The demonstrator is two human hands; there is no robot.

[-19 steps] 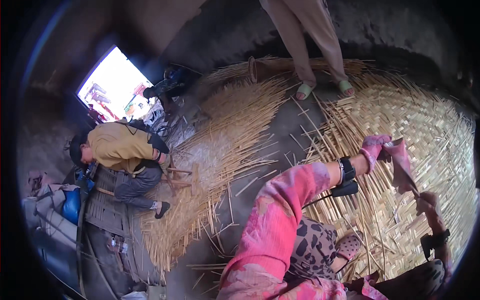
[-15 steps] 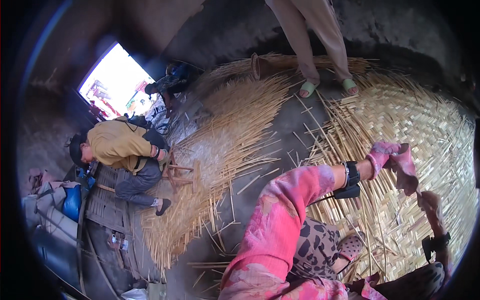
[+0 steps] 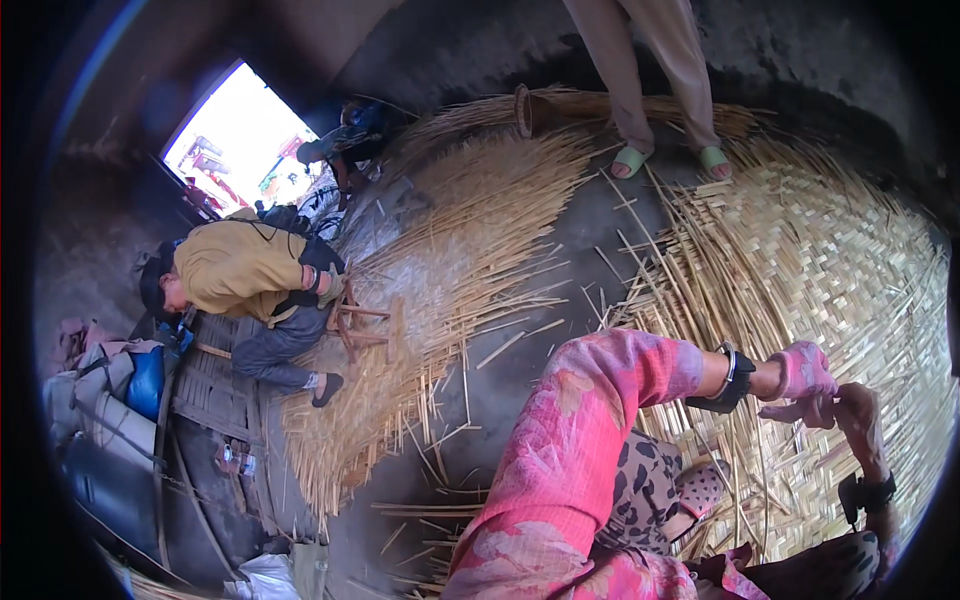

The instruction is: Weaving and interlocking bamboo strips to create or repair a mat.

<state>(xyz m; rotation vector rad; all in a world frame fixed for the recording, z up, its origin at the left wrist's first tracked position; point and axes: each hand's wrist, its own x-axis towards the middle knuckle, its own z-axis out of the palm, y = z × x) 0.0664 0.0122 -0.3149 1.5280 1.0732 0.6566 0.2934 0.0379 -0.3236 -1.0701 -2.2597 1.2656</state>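
My left hand (image 3: 806, 369), in a pink glove, is closed on a second pink glove (image 3: 797, 411) that hangs below its fingers. My bare right hand (image 3: 861, 418) meets it from the right, its fingers closed on the edge of that loose glove. Exactly how those fingertips grip is too small to see. Both hands are held over a large woven bamboo mat (image 3: 850, 300), with unwoven strips (image 3: 715, 265) sticking out along its left side. A black band (image 3: 737, 383) circles my left wrist, and another dark band (image 3: 866, 493) is on my right.
A person in green slippers (image 3: 631, 160) stands at the mat's far edge. To the left, a person in a tan jacket (image 3: 238, 268) bends beside a small wooden stool (image 3: 357, 322). Loose bamboo strips (image 3: 480, 235) cover much of the floor. Another person crouches near the bright doorway (image 3: 245, 135).
My left hand has moved right and down toward my right hand. The loose glove, earlier stretched down between them, is now bunched where the hands meet. The view has shifted slightly.
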